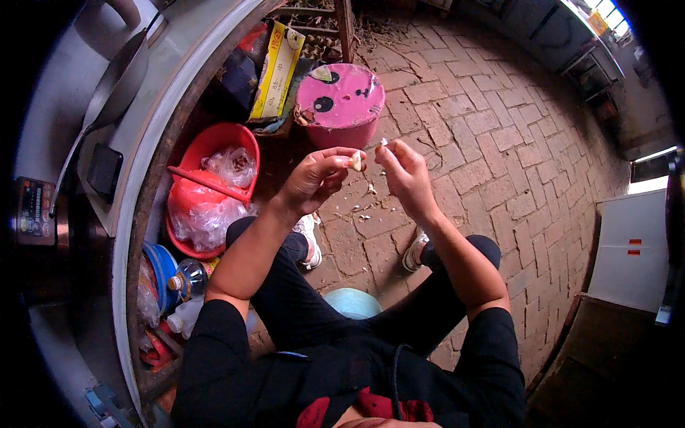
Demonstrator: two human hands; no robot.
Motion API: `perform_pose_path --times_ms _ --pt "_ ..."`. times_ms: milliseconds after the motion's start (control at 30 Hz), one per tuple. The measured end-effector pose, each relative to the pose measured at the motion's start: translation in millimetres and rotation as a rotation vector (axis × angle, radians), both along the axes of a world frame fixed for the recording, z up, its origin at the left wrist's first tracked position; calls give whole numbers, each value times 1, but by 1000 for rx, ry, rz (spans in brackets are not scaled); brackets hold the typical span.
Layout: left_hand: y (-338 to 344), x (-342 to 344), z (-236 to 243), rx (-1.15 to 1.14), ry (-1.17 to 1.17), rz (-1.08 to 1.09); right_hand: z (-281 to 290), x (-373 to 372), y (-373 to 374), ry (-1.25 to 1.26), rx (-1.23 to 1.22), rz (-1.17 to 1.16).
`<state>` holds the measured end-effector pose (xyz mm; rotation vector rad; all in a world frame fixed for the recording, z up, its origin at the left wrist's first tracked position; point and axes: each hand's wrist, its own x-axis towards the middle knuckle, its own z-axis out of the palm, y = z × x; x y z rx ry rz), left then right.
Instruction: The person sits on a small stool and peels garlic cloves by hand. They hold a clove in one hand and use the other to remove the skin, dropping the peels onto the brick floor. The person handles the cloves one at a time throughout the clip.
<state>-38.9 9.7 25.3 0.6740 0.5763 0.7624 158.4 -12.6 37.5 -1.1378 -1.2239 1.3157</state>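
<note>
My left hand (321,175) grips a pale peeled or partly peeled clove, apparently garlic (356,161), between thumb and fingertips. Just to its right, my right hand (405,175) has thumb and forefinger pinched on a small white papery scrap (384,141), raised apart from the clove. White flakes (365,217) lie scattered on the brick floor (471,178) below my hands. A light blue round object (351,299), possibly a bowl or stool, shows between my legs.
A pink lidded bucket (342,103), a yellow carton (278,71) and a red basket of plastic bags (207,207) stand ahead-left. Bottles (189,278) sit under a counter (128,178) holding a pan (118,85). A white cabinet (628,264) is at the right.
</note>
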Motion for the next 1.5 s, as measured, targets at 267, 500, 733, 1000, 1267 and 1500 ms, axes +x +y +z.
perform_pose_path --times_ms 267,500,733,1000,1267,1500 --pt "-3 6 -1 81 124 123 -1 -10 -8 -303 284 -39" --pt "-10 10 9 275 327 113 2 -9 -8 -428 283 -80" --pt "-10 11 12 290 344 100 -15 -6 3 -63 223 -154" --pt "-9 12 4 497 423 230 -5 -7 -4 -115 201 21" --pt "-11 14 -1 574 532 233 5 -6 -5 -554 277 -50" --pt "-11 16 7 465 421 195 -13 3 5 -299 250 -149"
